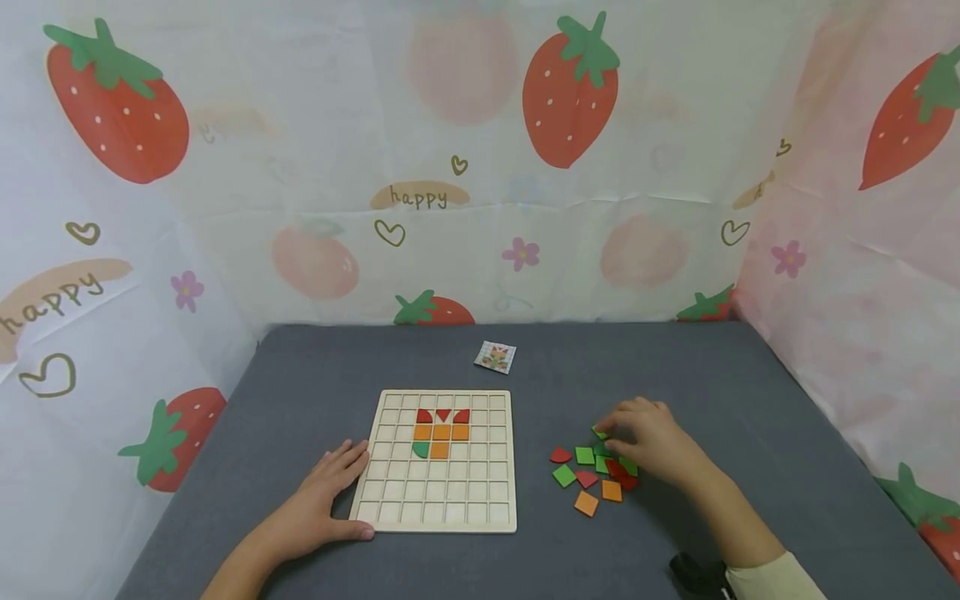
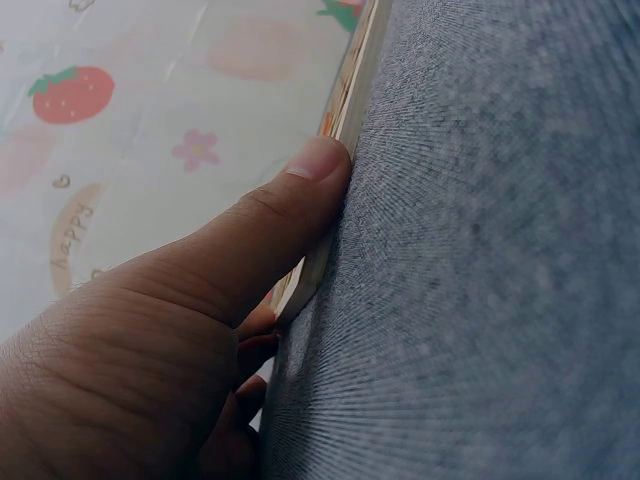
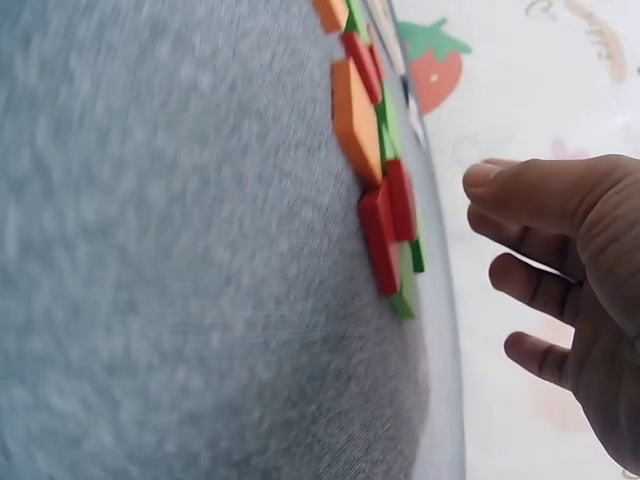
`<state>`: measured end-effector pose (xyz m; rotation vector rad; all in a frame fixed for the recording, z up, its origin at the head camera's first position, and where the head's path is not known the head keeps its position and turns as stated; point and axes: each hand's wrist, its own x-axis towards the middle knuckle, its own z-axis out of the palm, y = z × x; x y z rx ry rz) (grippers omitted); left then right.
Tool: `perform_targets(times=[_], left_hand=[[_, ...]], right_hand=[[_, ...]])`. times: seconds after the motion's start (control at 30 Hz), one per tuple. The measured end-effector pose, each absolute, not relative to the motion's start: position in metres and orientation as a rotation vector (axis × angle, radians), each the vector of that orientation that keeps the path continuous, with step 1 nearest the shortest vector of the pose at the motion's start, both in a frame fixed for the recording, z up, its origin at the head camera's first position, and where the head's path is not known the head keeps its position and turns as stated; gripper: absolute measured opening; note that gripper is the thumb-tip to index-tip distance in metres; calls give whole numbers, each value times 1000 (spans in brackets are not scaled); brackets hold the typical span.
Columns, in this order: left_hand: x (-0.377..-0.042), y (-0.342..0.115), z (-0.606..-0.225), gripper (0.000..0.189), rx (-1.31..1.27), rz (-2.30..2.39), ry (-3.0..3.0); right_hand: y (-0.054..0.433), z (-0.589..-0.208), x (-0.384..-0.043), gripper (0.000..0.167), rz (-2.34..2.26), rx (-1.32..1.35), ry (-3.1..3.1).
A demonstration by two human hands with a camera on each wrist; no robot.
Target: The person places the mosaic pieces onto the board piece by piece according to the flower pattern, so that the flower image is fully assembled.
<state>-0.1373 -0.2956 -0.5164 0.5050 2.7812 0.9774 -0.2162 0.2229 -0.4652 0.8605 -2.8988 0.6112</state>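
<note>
Bracing the board (image 1: 442,528) at near left with unclenched left hand (image 1: 327,493), likely against sliding, and poising right hand (image 1: 654,435) at the tiles (image 1: 585,456) on the right, cannot tell if grasping any.

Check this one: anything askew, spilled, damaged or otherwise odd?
Nothing stands out as damaged. The placed tiles sit within squares of the board. The loose tiles near the right hand lie jumbled, some overlapping, but that seems ordinary for a working pile.

White backdrop (image 1: 480,179) with printed strawberries (image 1: 567,104) and pink flowers (image 1: 521,254), behind and beside a dark grey tabletop (image 1: 600,367).
</note>
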Motion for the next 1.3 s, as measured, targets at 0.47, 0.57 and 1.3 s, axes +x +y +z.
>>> perform_targets(times=[0.47, 0.57, 1.3], left_hand=[[-139, -295, -518, 116, 502, 959, 2780], [-138, -295, -517, 116, 497, 964, 2780], [-137, -296, -518, 117, 476, 970, 2771]], right_hand=[[232, -479, -230, 35, 706, 1121, -2929], [232, -482, -231, 36, 704, 1141, -2946], [220, -483, -235, 24, 526, 1111, -2974]])
